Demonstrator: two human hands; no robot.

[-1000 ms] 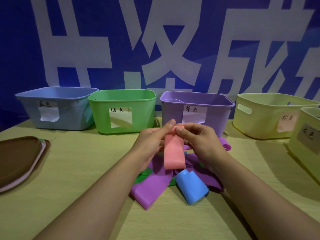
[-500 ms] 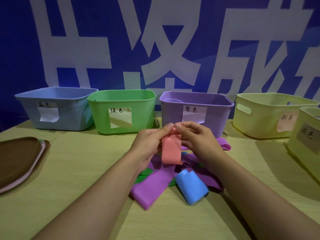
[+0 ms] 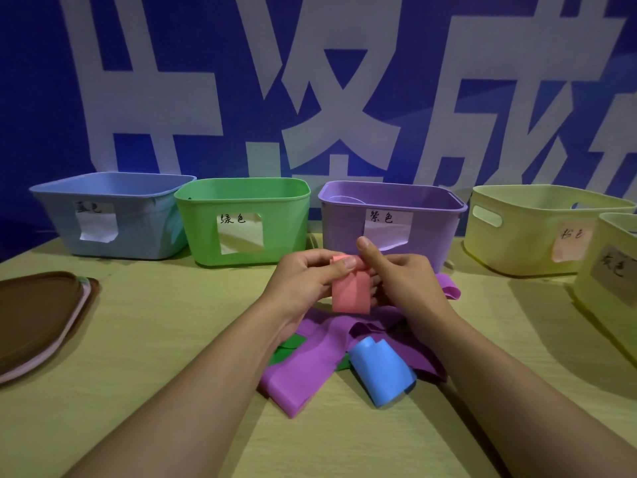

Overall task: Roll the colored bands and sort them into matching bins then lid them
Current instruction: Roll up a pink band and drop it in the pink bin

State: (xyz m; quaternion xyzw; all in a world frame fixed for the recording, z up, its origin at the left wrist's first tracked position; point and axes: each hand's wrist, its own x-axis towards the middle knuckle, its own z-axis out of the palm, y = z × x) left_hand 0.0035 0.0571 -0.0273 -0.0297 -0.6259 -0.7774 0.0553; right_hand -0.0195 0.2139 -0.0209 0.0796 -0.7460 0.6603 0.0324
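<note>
Wood-grain table (image 3: 155,339). Back row, left to right: blue bin (image 3: 113,215), green bin (image 3: 244,220), purple bin (image 3: 393,219), two pale yellow bins (image 3: 537,229) (image 3: 610,274), all open-topped and paper-labelled. Lid stack (image 3: 38,315) at left edge. Centre: purple bands (image 3: 303,377) over green ones (image 3: 287,343), blue roll (image 3: 381,370) on top.

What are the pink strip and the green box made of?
The pink strip looks like thin matte rubber or a similar stretchy sheet: it hangs limp and curls where both hands roll it. The green box seems moulded plastic, with a smooth sheen and rounded rim.
</note>
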